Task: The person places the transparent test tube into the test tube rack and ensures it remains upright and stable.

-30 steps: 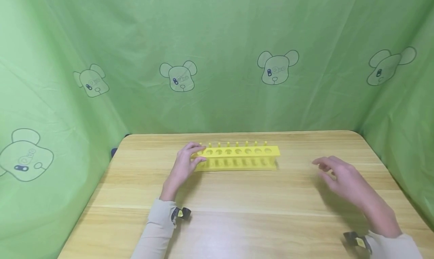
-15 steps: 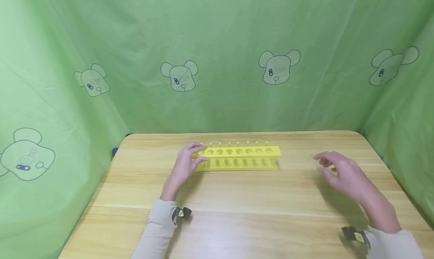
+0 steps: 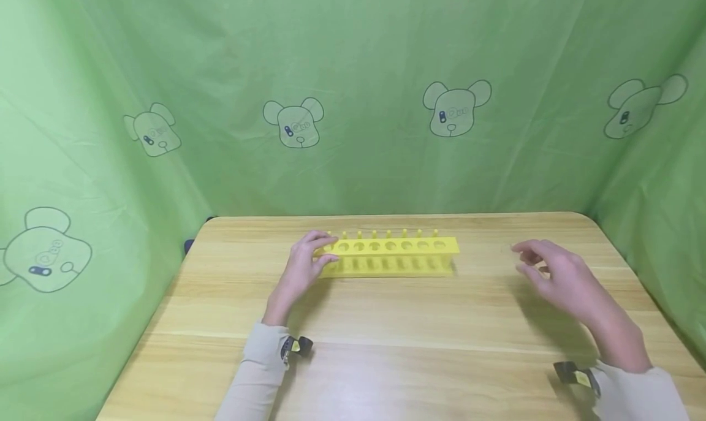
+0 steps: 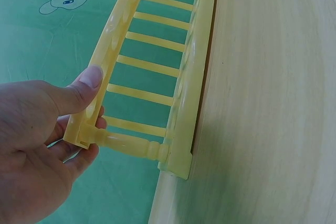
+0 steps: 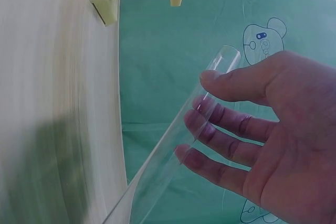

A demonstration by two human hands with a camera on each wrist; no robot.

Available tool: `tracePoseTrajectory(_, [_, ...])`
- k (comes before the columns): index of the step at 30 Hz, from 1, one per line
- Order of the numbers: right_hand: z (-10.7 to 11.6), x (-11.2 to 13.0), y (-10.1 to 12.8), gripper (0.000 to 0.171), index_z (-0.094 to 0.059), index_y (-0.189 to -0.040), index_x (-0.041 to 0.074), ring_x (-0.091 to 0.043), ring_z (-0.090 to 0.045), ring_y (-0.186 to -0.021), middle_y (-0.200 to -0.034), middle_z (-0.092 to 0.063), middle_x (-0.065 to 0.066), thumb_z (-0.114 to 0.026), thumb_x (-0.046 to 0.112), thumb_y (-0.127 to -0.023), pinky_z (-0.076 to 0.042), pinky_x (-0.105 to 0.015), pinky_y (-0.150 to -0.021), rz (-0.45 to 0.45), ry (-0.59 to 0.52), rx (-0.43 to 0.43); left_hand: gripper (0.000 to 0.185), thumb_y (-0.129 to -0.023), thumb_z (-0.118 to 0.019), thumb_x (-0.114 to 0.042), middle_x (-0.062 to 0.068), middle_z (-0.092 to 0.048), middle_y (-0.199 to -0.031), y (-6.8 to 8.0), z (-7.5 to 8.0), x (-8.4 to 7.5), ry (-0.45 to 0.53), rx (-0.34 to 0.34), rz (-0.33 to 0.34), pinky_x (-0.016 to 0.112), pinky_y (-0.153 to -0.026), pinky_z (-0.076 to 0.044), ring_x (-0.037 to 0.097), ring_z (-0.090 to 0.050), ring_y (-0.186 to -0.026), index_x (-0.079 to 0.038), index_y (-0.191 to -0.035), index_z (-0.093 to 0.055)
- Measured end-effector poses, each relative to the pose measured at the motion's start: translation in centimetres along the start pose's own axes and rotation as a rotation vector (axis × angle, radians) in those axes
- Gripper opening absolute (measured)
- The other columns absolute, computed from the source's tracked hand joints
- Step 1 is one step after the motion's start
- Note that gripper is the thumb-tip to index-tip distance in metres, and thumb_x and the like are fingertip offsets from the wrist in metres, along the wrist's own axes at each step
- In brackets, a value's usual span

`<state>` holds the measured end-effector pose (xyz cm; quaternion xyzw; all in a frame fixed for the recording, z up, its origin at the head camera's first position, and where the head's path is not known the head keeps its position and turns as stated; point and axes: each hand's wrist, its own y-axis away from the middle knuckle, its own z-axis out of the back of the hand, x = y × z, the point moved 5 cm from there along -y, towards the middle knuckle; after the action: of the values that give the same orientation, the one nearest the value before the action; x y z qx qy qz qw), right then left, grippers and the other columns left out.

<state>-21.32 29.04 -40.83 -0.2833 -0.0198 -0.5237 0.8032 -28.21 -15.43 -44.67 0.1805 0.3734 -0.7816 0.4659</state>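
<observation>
A yellow test tube rack (image 3: 397, 254) stands upright near the table's far edge, with a row of holes on top and pegs behind. My left hand (image 3: 298, 265) grips its left end; in the left wrist view the thumb of this hand (image 4: 37, 121) lies on the upper bar, fingers beneath. To the right, apart from the rack, my right hand (image 3: 565, 280) is above the table. The right wrist view shows this hand (image 5: 294, 129) pinching a clear test tube (image 5: 172, 142) near its upper end. The tube slants and is barely visible from the head.
The wooden table (image 3: 419, 323) has rounded far corners. Green curtains (image 3: 364, 163) with printed bear heads surround it at the back and sides. Each wrist wears a small black camera (image 3: 300, 346) on a strap over a light sleeve (image 3: 250, 369).
My right hand has lifted slightly and moved a little away from me with the test tube. The left hand keeps its grip on the rack, which stays in place.
</observation>
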Motion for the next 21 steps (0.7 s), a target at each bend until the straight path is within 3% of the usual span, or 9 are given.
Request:
tracePoseTrajectory(9, [0.2, -0.3, -0.6, 0.034, -0.066, -0.12, 0.001, -0.026, -0.065, -0.088, -0.095, -0.069, -0.007, -0.077, -0.003, -0.088, -0.063, -0.037, -0.07, -0.029, -0.006, -0.004, 0.043, -0.084, -0.082, -0.009, 0.015, -0.067, -0.125, 0.0, 0.0, 0.0, -0.01, 0.004, 0.013, 0.037, -0.108, -0.051, 0.031, -0.063, -0.118, 0.0, -0.125, -0.07])
tracePoseTrajectory(16, [0.1, -0.4, -1.2, 0.033, -0.066, -0.121, 0.0, -0.027, -0.064, -0.09, -0.098, -0.069, -0.01, -0.076, -0.002, -0.09, -0.058, -0.016, -0.07, -0.043, -0.033, -0.001, 0.044, -0.085, -0.082, -0.011, 0.014, -0.066, -0.126, 0.0, -0.1, 0.1, -0.011, 0.013, 0.023, 0.037, -0.109, -0.05, 0.031, -0.063, -0.119, -0.001, -0.126, -0.07])
tracePoseTrajectory(21, [0.2, -0.4, -1.5, 0.032, -0.065, -0.121, -0.001, -0.027, -0.064, -0.09, -0.098, -0.07, -0.012, -0.075, -0.002, -0.09, -0.059, -0.017, -0.068, -0.055, -0.046, -0.005, 0.044, -0.085, -0.081, -0.012, 0.014, -0.067, -0.126, 0.0, 0.0, 0.2, -0.01, 0.013, 0.026, 0.036, -0.109, -0.05, 0.031, -0.063, -0.119, -0.001, -0.126, -0.07])
